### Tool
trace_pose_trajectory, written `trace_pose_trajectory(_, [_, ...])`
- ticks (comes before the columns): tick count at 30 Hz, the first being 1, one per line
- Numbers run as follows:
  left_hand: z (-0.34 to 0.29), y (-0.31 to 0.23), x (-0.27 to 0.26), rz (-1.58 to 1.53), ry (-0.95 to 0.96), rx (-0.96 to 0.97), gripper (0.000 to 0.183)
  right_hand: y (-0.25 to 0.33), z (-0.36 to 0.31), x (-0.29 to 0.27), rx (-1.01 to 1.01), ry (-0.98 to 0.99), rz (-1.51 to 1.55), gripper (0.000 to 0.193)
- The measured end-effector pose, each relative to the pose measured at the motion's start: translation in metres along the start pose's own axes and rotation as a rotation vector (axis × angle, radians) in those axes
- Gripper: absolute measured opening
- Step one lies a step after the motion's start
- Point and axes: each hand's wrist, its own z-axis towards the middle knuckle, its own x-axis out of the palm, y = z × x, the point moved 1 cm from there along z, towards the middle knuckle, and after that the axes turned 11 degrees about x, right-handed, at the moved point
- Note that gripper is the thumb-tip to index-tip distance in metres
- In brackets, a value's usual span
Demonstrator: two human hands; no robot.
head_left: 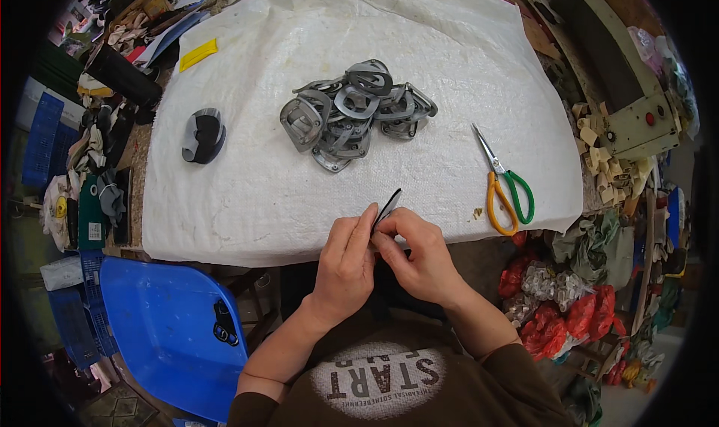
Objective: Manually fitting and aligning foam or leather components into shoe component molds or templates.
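My left hand (pixel 344 258) and right hand (pixel 416 251) grasp a thin grey, black-edged piece (pixel 389 202) in their fingers, its free tip tilting up over the near edge of the white sheet (pixel 255 202). On the sheet a heap of grey parts (pixel 348 120) lies beyond, scissors (pixel 494 168) to the right — and around it the room is crowded, a blue tub (pixel 157 352) at lower left, red plastic bags (pixel 545 333) at lower right. My forearms (pixel 288 341) slant inward, hands close together before my chest.
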Motion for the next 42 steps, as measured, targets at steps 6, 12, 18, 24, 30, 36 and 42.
trace_pose_trajectory(6, [0.0, 0.0, 0.001, -0.022, 0.003, 0.019, 0.05, -0.005, 0.0, -0.007, 0.298, 0.202, 0.341, 0.01])
trace_pose_trajectory(12, [0.002, 0.001, 0.0, 0.003, 0.032, -0.003, 0.05, 0.002, 0.0, -0.01, 0.253, 0.172, 0.264, 0.011])
trace_pose_trajectory(18, [0.006, -0.001, 0.002, 0.111, 0.053, 0.091, 0.049, -0.003, -0.001, -0.011, 0.228, 0.141, 0.198, 0.011])
trace_pose_trajectory(24, [0.008, -0.002, 0.001, 0.145, 0.07, 0.104, 0.047, 0.0, 0.0, -0.013, 0.262, 0.167, 0.22, 0.011])
trace_pose_trajectory(30, [0.011, -0.006, 0.0, 0.157, 0.078, 0.109, 0.046, -0.004, 0.0, -0.014, 0.253, 0.192, 0.287, 0.01])
trace_pose_trajectory(36, [0.012, -0.002, -0.005, -0.041, 0.05, 0.06, 0.041, -0.013, -0.002, -0.01, 0.34, 0.213, 0.516, 0.008])
trace_pose_trajectory(42, [0.012, -0.007, -0.006, -0.398, 0.032, -0.218, 0.031, -0.013, -0.005, -0.014, 0.293, 0.209, 0.401, 0.006])
